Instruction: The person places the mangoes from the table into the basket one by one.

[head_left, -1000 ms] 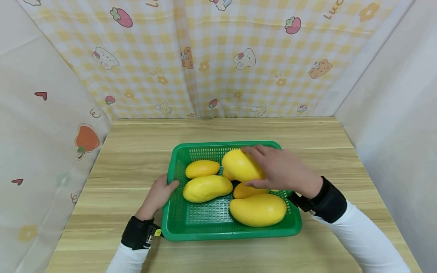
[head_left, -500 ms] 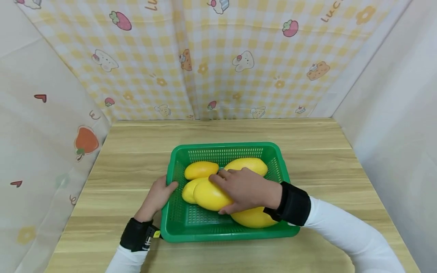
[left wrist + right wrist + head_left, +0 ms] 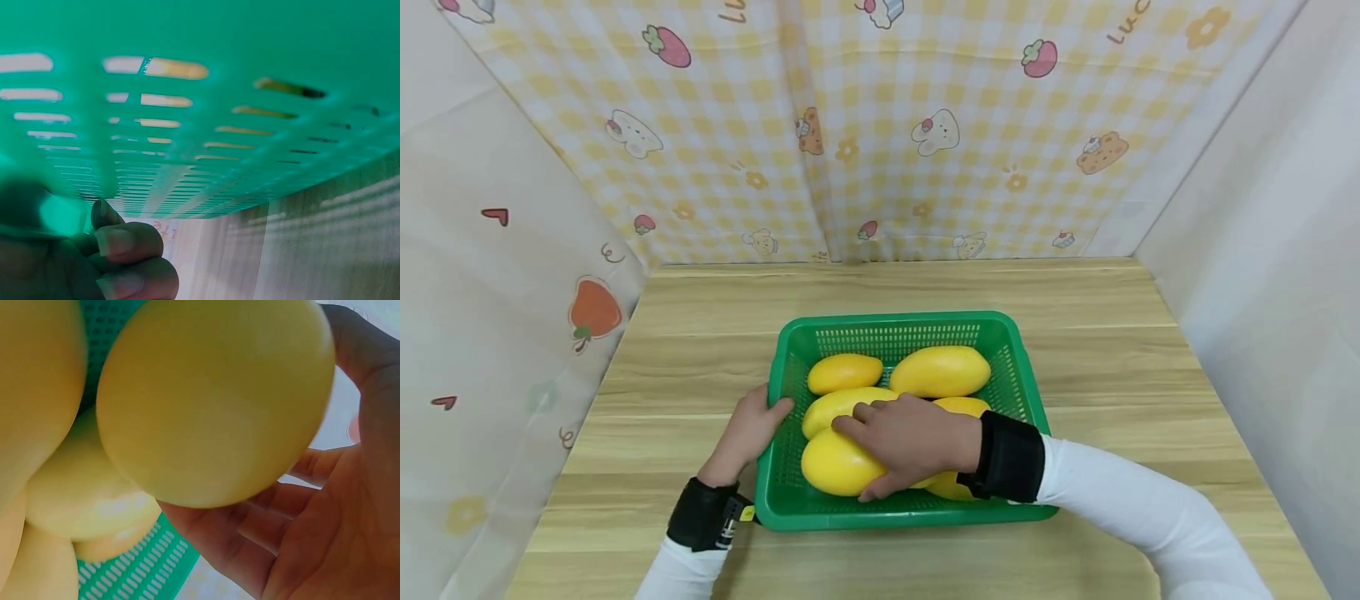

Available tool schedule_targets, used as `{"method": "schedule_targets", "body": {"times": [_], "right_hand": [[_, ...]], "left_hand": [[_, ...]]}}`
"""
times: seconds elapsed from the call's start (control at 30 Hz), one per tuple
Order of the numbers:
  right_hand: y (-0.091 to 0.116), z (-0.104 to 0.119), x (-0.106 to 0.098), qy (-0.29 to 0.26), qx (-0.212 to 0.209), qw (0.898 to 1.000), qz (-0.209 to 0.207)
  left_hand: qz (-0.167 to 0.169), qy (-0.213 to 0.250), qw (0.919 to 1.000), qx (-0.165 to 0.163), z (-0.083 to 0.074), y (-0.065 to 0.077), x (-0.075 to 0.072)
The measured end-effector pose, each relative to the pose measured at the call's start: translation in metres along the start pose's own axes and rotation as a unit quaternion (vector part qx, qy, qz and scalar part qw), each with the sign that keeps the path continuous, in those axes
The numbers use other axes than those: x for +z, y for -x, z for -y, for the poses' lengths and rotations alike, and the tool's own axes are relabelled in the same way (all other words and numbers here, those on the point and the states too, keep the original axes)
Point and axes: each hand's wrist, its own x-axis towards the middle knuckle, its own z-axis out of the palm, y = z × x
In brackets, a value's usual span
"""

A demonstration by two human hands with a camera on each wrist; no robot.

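A green plastic basket (image 3: pixel 895 522) with slotted walls stands on the wooden table and holds several yellow mangoes. My left hand (image 3: pixel 747 432) grips its left rim, thumb on the inner side; the left wrist view shows curled fingers (image 3: pixel 134 240) beneath the slotted wall. With my right hand (image 3: pixel 910 437) I hold a large mango (image 3: pixel 837 463) at the basket's front left. In the right wrist view, thumb and fingers wrap around this mango (image 3: pixel 212 400). Just behind it lies another long mango (image 3: pixel 842 407). My right hand and wrist partly cover the mangoes at the front right.
A small mango (image 3: pixel 845 373) lies in the basket's back left, and a large one (image 3: pixel 942 372) in its back right. The wooden table (image 3: pixel 715 308) surrounds the basket. A checked cloth (image 3: pixel 880 167) hangs behind it, with pale side walls left and right.
My right hand has carried the held mango from the basket's back right to its front left, uncovering the large mango behind. My left hand has stayed on the rim.
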Motion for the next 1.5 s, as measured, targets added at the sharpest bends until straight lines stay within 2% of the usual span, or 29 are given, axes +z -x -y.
{"method": "schedule_targets", "body": {"times": [0.3, 0.63, 1.1, 1.33, 1.5], "right_hand": [[-0.012, 0.011, 0.008, -0.001, 0.005, 0.999, 0.033], [-0.020, 0.012, 0.014, -0.025, 0.018, 0.998, 0.060], [-0.022, 0.014, 0.012, -0.014, 0.023, 0.996, 0.088], [-0.013, 0.011, 0.005, -0.002, 0.015, 0.998, 0.067], [0.009, 0.008, -0.005, 0.002, -0.008, 1.000, 0.012]], "left_hand": [[0.003, 0.003, 1.0000, 0.001, 0.003, 0.000, 0.001], [0.000, -0.001, 1.0000, 0.004, 0.002, 0.000, 0.004], [0.001, 0.002, 1.0000, 0.007, 0.000, -0.006, 0.005], [0.013, 0.001, 0.9999, 0.004, 0.001, -0.008, 0.004], [0.017, -0.012, 0.9998, 0.003, 0.008, -0.008, 0.001]]}}
